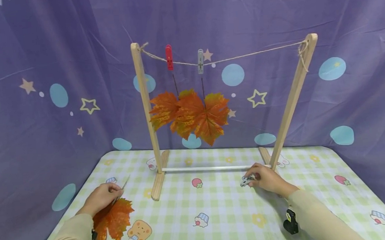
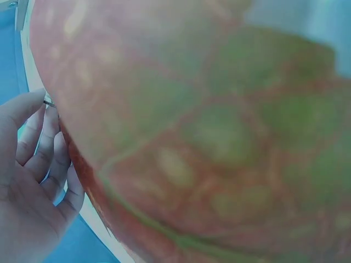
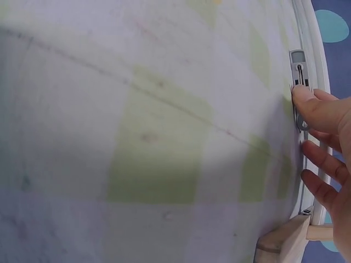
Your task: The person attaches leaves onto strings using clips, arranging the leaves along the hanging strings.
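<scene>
At the left of the table my left hand (image 1: 103, 197) pinches the thin stem of an orange artificial maple leaf (image 1: 116, 218). That leaf (image 2: 219, 142) fills most of the left wrist view, blurred by closeness. On the right, near the rack's base, my right hand (image 1: 268, 178) holds a grey clothespin (image 1: 247, 180) between thumb and fingers. The same clothespin (image 3: 299, 66) shows its spring end in the right wrist view. Two more orange leaves (image 1: 209, 115) hang by their stems below the string (image 1: 252, 55), under a red clothespin (image 1: 169, 57) and a grey one (image 1: 200, 61).
A wooden rack (image 1: 147, 112) with a white crossbar (image 1: 206, 168) stands at the back, the string tied between its posts. The table wears a green checked cloth (image 1: 173, 227) with cartoon prints. Behind hangs a purple curtain (image 1: 272, 12) with stars and blue spots.
</scene>
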`<state>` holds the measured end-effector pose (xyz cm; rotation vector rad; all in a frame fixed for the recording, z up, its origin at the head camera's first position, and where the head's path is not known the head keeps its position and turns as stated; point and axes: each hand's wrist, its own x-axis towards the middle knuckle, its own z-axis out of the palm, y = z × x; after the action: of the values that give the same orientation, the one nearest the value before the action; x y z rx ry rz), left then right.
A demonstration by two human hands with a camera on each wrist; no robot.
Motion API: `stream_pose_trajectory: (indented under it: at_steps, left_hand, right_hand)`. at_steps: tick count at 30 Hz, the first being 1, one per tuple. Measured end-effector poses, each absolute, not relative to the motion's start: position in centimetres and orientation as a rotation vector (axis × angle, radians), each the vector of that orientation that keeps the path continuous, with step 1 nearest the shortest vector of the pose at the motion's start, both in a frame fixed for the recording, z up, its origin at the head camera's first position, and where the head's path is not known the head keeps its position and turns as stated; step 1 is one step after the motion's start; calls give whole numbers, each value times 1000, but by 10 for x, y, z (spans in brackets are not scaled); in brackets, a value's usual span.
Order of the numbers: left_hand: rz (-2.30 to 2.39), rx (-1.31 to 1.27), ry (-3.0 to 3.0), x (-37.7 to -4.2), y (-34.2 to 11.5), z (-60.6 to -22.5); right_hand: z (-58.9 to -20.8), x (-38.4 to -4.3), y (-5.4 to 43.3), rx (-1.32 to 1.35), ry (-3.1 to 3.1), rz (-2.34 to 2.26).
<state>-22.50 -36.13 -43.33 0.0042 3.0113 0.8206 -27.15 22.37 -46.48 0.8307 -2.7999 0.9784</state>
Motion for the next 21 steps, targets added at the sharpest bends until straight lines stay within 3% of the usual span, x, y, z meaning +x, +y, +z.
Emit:
stream_pose_trajectory:
  at_steps: [21]
  left_hand:
    - [856,31,3014,-220,-358,-429]
  right_hand:
    - [-469,-270,224,812,-2778,1081]
